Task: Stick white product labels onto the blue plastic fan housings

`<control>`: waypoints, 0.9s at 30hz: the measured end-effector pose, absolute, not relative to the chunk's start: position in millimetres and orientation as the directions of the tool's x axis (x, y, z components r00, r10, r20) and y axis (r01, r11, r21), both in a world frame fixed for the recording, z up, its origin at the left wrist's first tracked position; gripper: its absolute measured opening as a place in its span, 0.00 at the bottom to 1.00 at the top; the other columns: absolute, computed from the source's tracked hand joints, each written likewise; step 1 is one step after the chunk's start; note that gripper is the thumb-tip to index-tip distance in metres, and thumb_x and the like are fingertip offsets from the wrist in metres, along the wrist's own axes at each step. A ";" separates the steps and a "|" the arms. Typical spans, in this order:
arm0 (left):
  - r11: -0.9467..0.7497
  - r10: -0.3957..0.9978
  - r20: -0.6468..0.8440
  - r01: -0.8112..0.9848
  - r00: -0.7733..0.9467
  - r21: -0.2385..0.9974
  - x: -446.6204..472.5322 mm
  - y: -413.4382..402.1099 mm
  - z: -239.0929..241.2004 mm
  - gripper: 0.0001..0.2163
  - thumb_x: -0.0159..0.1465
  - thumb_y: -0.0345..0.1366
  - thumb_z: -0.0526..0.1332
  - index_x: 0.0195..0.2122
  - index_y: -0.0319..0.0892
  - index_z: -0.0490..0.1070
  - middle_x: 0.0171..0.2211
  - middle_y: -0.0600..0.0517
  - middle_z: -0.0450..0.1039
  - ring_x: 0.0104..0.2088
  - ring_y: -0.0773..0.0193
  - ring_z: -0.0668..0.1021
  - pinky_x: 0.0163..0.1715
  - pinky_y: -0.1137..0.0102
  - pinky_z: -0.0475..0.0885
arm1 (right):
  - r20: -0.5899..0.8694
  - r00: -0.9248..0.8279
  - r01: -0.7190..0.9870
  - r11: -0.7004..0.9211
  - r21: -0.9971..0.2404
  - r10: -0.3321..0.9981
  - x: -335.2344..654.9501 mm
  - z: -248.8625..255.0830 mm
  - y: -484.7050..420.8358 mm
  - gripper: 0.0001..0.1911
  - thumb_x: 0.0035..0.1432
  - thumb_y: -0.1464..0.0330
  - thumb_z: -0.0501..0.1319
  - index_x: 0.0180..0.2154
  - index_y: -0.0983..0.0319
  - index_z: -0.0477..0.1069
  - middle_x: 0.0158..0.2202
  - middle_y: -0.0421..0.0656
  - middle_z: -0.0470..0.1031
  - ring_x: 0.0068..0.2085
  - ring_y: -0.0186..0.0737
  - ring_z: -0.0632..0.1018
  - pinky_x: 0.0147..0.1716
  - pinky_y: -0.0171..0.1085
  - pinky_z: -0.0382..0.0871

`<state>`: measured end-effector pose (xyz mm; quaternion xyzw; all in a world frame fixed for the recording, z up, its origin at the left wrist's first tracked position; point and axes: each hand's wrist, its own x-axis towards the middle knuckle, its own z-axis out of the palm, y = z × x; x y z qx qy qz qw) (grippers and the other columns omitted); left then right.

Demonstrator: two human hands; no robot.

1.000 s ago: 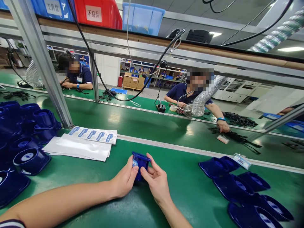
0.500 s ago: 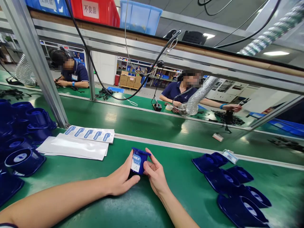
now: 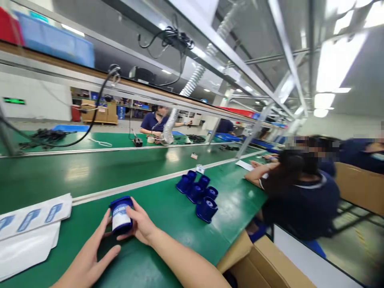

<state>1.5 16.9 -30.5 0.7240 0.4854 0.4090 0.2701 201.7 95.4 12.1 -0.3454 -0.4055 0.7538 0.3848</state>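
Note:
A dark blue plastic housing (image 3: 122, 230), shaped like a short cup with a flat rim, carries a white and blue label (image 3: 120, 216) on its side. My right hand (image 3: 143, 224) grips it from the right, with the thumb over the label's edge. To its left, my left hand (image 3: 90, 252) is open, thumb spread apart from the fingers. Its fingertips lie close beside the housing; whether they touch it I cannot tell. Sheets of blue and white labels (image 3: 36, 218) lie left of my hands. Several similar blue housings (image 3: 207, 209) stand on the green table to the right.
A metal strip (image 3: 144, 182) runs along the back of the green table (image 3: 168, 244). An open cardboard box (image 3: 264, 264) stands at the front right edge. Co-workers sit on the right (image 3: 300, 196) and across the bench (image 3: 154, 122). A shelf with a blue bin (image 3: 57, 40) hangs overhead.
The view has swung to the right, bringing the cardboard box and nearby co-workers into sight. My left hand has loosened from the housing, while my right hand keeps hold of it.

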 end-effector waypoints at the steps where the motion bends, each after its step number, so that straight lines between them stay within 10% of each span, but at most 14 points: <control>1: -0.368 0.930 0.315 0.481 0.189 0.796 0.5 18.9 -33.0 0.42 0.70 0.50 0.64 0.79 0.58 0.40 0.74 0.45 0.61 0.64 0.38 0.78 0.63 0.42 0.74 | -0.249 -0.476 -0.263 -0.407 -0.875 0.844 206.4 14.3 100.6 0.59 0.50 0.38 0.71 0.71 0.59 0.53 0.49 0.52 0.84 0.35 0.51 0.87 0.28 0.45 0.83; 8: -0.380 0.924 0.289 0.512 0.251 0.770 -1.8 26.7 -41.2 0.35 0.72 0.49 0.62 0.77 0.57 0.51 0.68 0.46 0.72 0.64 0.44 0.78 0.65 0.46 0.75 | -0.389 -0.417 -0.046 -0.446 -0.894 0.822 241.2 35.8 119.5 0.46 0.70 0.40 0.51 0.69 0.72 0.54 0.26 0.54 0.84 0.17 0.45 0.81 0.13 0.33 0.71; 13: -0.418 0.901 0.261 0.535 0.346 0.734 8.8 12.5 -10.6 0.36 0.69 0.39 0.63 0.77 0.51 0.51 0.65 0.42 0.74 0.63 0.48 0.78 0.67 0.47 0.71 | -0.251 -0.267 -0.034 -0.270 -0.962 0.930 239.7 35.0 112.4 0.48 0.64 0.37 0.57 0.70 0.64 0.54 0.30 0.48 0.86 0.21 0.37 0.81 0.19 0.28 0.70; 19: -0.371 0.900 0.011 0.753 0.436 0.543 -15.3 20.9 62.8 0.16 0.64 0.35 0.69 0.54 0.50 0.83 0.51 0.49 0.85 0.53 0.52 0.84 0.57 0.65 0.77 | 0.032 -0.173 0.082 0.047 -0.996 0.984 235.2 21.2 115.3 0.50 0.60 0.38 0.64 0.70 0.63 0.59 0.19 0.34 0.74 0.17 0.36 0.72 0.18 0.31 0.64; 23: -0.177 0.984 0.063 0.888 0.166 0.424 -90.5 38.8 104.0 0.11 0.69 0.32 0.64 0.48 0.48 0.84 0.52 0.49 0.84 0.55 0.52 0.82 0.60 0.61 0.73 | 0.495 -0.312 0.282 0.577 -0.766 0.811 226.1 1.4 104.1 0.21 0.67 0.53 0.66 0.52 0.60 0.80 0.23 0.40 0.76 0.22 0.39 0.76 0.25 0.36 0.72; 27: 0.096 0.991 0.063 0.947 -0.120 0.306 -168.4 55.9 114.5 0.11 0.72 0.38 0.65 0.52 0.39 0.78 0.56 0.42 0.78 0.58 0.49 0.79 0.62 0.49 0.71 | 0.621 -0.611 0.278 0.867 -0.412 0.491 184.9 -19.4 85.7 0.12 0.68 0.66 0.62 0.49 0.57 0.83 0.36 0.48 0.86 0.34 0.46 0.86 0.35 0.38 0.78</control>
